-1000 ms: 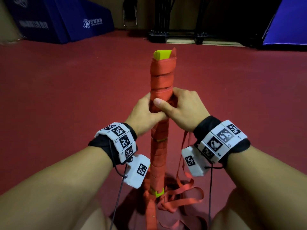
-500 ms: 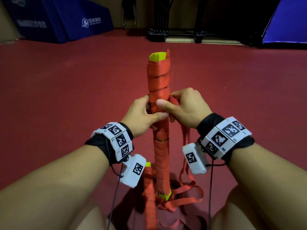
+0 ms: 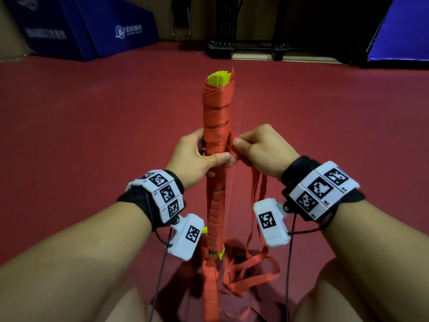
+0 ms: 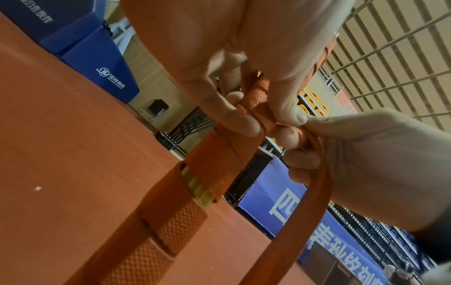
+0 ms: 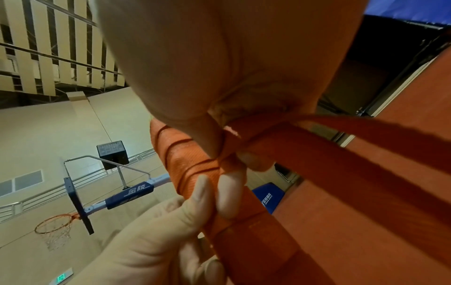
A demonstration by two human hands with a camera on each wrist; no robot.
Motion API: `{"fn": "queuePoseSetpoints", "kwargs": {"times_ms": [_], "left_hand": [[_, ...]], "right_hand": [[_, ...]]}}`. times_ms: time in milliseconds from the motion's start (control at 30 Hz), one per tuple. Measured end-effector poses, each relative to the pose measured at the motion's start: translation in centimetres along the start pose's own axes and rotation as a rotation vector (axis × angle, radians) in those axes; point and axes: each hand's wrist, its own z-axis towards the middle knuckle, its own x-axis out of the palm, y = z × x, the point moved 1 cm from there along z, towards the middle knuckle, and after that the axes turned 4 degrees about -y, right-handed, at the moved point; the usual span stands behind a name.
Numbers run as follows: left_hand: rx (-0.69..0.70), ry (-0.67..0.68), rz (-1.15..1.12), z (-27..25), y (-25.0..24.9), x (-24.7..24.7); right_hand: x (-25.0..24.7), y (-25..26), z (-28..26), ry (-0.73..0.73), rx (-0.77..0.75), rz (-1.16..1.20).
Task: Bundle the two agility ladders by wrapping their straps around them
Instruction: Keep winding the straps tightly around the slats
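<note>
Upright, stiff ladder bundle (image 3: 216, 126) gripped mid-length by left hand (image 3: 195, 156); right hand (image 3: 262, 152) pinches limp strap (image 3: 256, 194).

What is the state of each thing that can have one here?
ladder bundle: held upright, upper part wrapped in strap, yellow rungs showing at top.
loose strap: unwound, hanging to a heap on the floor.
left hand: grips the bundle.
right hand: pinches the strap beside the bundle.
</note>
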Motion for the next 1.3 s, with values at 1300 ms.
{"fn": "queuePoseSetpoints", "kwargs": {"times_ms": [1300], "left_hand": [[0.076,-0.095,0.066,0.3,0.0,0.6]], "right_hand": [[2.4,0.6,0.2,-0.257,0.044,-0.337]]}}
